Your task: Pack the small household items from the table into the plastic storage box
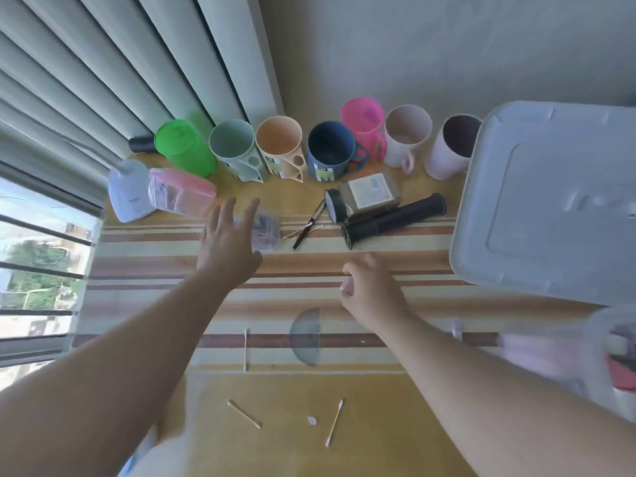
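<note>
Left hand fingers spread, holding nothing, above small clear packet on striped cloth; packet blurred, orientation unclear. Right hand loosely curled, pinching small pale object, too blurred to identify. Grey-lidded plastic storage box far right, long axis running away from viewer.

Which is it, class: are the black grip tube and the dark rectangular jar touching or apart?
Touching. The head view shows the dark rectangular jar lying against the black grip tube, with no tablecloth visible between them.
</note>
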Tool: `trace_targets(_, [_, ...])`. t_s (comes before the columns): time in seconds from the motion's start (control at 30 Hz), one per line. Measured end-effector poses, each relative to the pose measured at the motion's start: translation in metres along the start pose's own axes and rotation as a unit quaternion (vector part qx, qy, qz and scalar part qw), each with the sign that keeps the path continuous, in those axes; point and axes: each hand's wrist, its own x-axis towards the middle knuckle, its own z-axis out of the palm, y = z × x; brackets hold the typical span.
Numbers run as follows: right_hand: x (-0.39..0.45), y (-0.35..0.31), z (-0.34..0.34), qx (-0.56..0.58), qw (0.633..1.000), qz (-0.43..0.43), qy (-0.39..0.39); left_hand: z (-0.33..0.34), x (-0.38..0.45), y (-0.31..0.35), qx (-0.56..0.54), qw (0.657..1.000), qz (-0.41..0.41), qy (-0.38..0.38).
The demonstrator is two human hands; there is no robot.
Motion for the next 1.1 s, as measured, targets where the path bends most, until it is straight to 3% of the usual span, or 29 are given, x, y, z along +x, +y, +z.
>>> trace_targets(0.17, [-0.015,0.009,0.016,-0.002,0.999,-0.041,0.006,0.004,0.018,-0.003,0.056,0.998,-0.002,-0.034])
trace_targets(0.27, [-0.023,0.014,0.014,0.003,1.000,-0.027,0.009,0.005,0.006,-0.006,0.034,0.998,-0.022,-0.040])
trace_targets(0.47, [-0.049,0.013,-0.024,0.020,0.997,-0.063,0.032,0.008,-0.063,-0.005,0.007,0.994,-0.093,-0.053])
trace_targets(0.57, [-0.069,0.010,-0.067,0.068,0.991,-0.105,0.048,-0.004,-0.109,0.016,-0.045,0.993,-0.107,-0.024])
trace_targets(0.73, [-0.140,0.038,-0.169,0.143,0.955,-0.201,0.163,-0.043,-0.188,0.110,-0.093,0.995,0.013,0.038])
trace_targets(0.83, [-0.196,0.097,-0.214,0.131,0.954,-0.192,0.191,-0.058,-0.234,0.189,-0.121,0.987,0.089,0.050])
trace_targets(1.0, [-0.288,0.226,-0.224,0.035,0.983,-0.098,0.149,-0.056,-0.298,0.306,-0.176,0.967,0.168,0.078])
trace_targets(1.1, [-0.325,0.270,-0.198,-0.003,0.996,-0.076,0.048,-0.049,-0.321,0.353,-0.207,0.957,0.180,0.097])
